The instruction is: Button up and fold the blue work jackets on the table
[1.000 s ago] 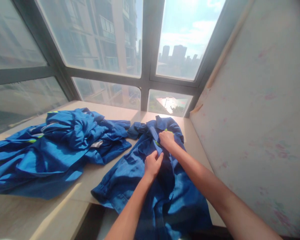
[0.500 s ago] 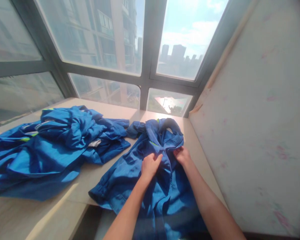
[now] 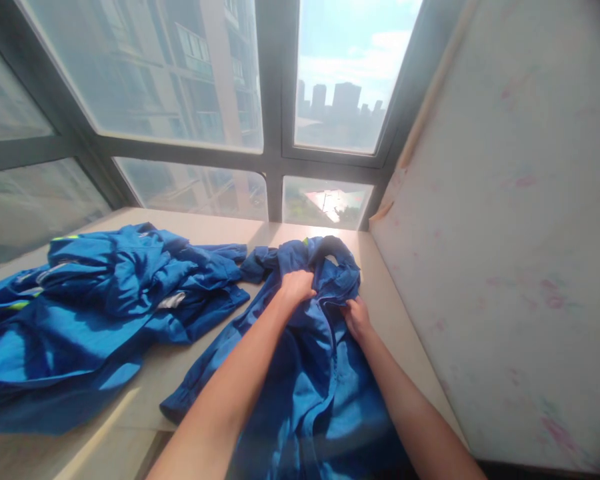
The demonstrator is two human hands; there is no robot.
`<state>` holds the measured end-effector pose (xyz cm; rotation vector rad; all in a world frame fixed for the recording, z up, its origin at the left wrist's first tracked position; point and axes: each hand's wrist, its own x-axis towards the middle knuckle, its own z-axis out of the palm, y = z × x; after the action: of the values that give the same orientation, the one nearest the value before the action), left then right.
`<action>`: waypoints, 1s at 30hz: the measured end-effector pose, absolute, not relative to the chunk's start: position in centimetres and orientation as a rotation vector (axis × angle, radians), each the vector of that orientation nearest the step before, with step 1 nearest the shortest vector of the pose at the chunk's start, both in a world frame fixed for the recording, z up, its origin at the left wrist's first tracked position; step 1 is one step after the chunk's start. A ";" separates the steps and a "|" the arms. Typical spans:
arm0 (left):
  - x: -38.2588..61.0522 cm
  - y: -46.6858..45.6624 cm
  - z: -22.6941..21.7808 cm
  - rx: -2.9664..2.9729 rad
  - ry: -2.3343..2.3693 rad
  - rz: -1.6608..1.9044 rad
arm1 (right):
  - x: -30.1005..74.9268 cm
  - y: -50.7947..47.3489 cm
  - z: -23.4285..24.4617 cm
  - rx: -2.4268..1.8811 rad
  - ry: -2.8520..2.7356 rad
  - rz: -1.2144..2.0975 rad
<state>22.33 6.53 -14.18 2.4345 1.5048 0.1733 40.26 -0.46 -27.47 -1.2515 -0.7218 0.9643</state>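
A blue jacket [image 3: 300, 360] lies front up on the sill, its collar toward the window and its lower part hanging toward me. A zipper line runs down its front. My left hand [image 3: 299, 287] is closed on the cloth at the left side of the collar, fingertips partly hidden. At the collar's right edge, my right hand [image 3: 357, 317] pinches the fabric between thumb and fingers. A small bright yellow-green patch shows at the top of the collar.
A heap of blue clothing [image 3: 115, 287] with yellow-green and white bits covers the left of the pale sill [image 3: 185, 373]. Behind stand grey-framed windows [image 3: 273, 193]. A pale wall [image 3: 505, 253] with faint flower marks bounds the right side.
My left hand has moved up from the jacket's front opening to the left of the collar. My right hand stays at the collar's right edge. The view has shifted slightly.
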 end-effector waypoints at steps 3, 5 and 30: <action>22.6 8.0 -15.8 2.451 1.513 -0.057 | 40.1 -0.9 -28.0 -1.240 -0.675 0.977; 22.4 8.3 -16.7 2.497 1.496 -0.140 | 40.1 -1.0 -28.0 -1.231 -0.680 0.986; 18.4 10.0 -13.2 2.344 1.751 0.499 | 40.2 -1.3 -27.3 -1.181 -0.671 1.057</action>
<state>18.41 10.02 -13.21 2.3435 1.7512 0.4993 40.18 -1.27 -27.28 -1.1805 -0.6707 1.0571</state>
